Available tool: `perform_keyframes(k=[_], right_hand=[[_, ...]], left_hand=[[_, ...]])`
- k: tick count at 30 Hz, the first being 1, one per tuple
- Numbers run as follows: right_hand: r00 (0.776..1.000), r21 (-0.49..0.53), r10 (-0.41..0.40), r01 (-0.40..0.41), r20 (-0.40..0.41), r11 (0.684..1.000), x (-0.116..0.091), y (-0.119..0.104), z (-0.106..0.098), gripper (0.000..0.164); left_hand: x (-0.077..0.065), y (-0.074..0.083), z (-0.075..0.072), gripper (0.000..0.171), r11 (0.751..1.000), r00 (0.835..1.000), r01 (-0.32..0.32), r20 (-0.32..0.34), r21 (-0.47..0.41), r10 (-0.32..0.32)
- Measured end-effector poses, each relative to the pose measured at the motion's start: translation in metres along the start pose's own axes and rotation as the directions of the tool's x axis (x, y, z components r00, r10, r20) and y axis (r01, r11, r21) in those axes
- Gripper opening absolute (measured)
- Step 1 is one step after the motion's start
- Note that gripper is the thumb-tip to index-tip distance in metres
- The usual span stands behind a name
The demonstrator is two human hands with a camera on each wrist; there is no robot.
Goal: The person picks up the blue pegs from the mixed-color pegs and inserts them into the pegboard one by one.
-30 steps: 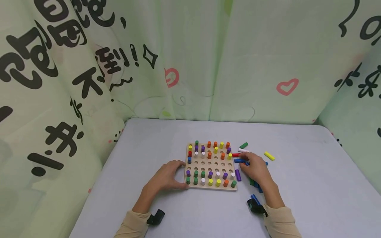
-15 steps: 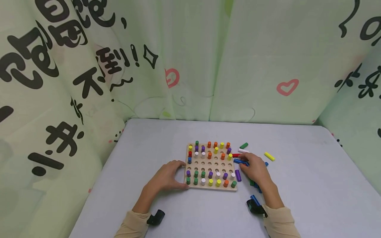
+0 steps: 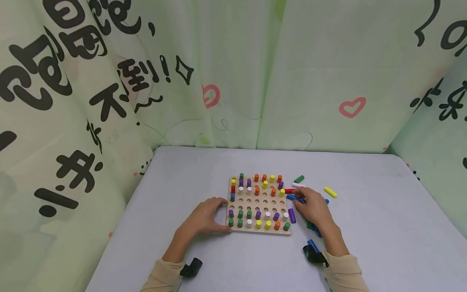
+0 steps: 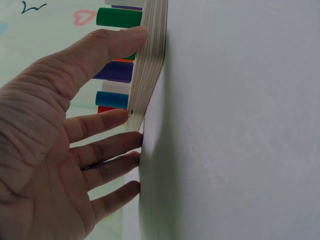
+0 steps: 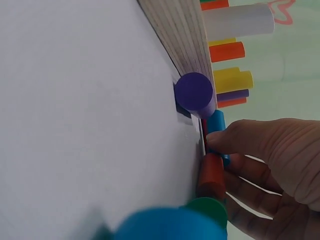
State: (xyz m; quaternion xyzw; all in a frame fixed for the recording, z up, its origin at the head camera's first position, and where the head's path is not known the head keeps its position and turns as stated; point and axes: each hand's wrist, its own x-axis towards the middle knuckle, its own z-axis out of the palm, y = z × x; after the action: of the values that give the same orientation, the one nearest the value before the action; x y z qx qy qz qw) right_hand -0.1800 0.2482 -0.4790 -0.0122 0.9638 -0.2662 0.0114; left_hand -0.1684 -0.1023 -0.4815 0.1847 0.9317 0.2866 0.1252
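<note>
A wooden pegboard (image 3: 245,204) lies flat on the table, with coloured pegs upright in its back and front rows. Most holes in its middle rows hold no peg. My left hand (image 3: 206,217) rests at the board's left side, thumb at the near corner and forefinger farther up the edge. In the left wrist view its fingers (image 4: 111,152) are spread, fairly straight. Just right of the board, my right hand (image 3: 314,207) pinches a blue peg (image 5: 216,124) between thumb and fingers. A purple peg (image 3: 292,215) lies nearby, close to the board's right edge.
Around my right hand lie a red peg (image 3: 288,190), a white peg (image 3: 298,185), a green peg (image 3: 299,178) and a yellow peg (image 3: 330,191). More blue and green pegs sit partly hidden under my right wrist. A printed curtain (image 3: 310,81) hangs behind the table.
The blue peg at my right fingertips has turned very slightly. Both hands and the pegboard keep their places.
</note>
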Motion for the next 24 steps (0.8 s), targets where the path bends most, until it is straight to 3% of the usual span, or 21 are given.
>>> perform_keyframes(k=[18,24], right_hand=[[0.988,0.07,-0.079,0.089,-0.13,0.994,-0.003,-0.009,-0.012,0.031],[0.98,0.067,-0.112,0.124,-0.164,0.99,-0.007,-0.017,-0.016,0.03]], left_hand=[[0.001,0.0,0.0,0.082,1.0,1.0,0.013,0.001,0.0,-0.013],[0.0,-0.002,0.0,0.081,1.0,1.0,-0.015,-0.01,0.001,0.015]])
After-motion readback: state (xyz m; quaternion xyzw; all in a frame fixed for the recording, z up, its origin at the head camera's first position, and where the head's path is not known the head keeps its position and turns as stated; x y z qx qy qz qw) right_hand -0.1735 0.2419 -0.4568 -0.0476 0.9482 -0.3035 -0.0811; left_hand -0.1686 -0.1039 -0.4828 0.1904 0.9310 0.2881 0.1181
